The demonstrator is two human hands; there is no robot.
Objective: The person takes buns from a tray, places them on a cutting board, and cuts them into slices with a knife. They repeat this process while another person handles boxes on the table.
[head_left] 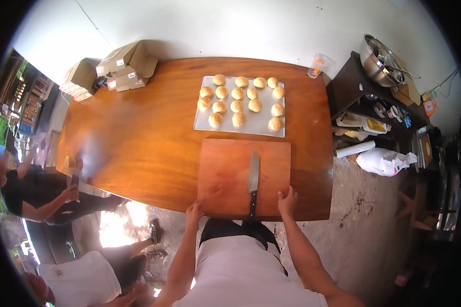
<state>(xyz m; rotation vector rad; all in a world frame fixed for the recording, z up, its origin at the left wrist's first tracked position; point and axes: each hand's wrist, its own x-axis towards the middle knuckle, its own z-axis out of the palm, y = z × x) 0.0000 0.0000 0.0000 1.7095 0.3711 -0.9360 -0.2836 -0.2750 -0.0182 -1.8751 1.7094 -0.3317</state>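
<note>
Head view, item by item:

— Hands?
— Left hand [193, 209] rests on the near-left corner of the cutting board [225, 174], fingers loosely spread, holding nothing. Right hand [288, 200] rests on the board's near-right edge, fingers likewise relaxed and open, nothing gripped.

— Knife?
— Knife [253, 180] lies flat on the board between the two hands, dark handle toward the person at the near edge, blade pointing away (touched by neither hand).

— Board's position?
— Set at the near edge of the wooden table [138, 138], its far edge just beside the baking tray [264, 125].

— Tray contents?
— Bread rolls [237, 106] in rough rows, most apart from one another; bare metal along the tray's near-right part.

— Open room?
— Wide bare tabletop left of the board and tray. Cardboard boxes [125, 65] at the far-left corner. Plastic cup [316, 65] at the far-right edge.

— Beyond the right edge?
— Dark shelf unit [363, 89] carrying a metal bowl [378, 64]; white sack [384, 161] on the floor.

— Others?
— Seated person [25, 192] at the table's left end, phone in hand.
</note>
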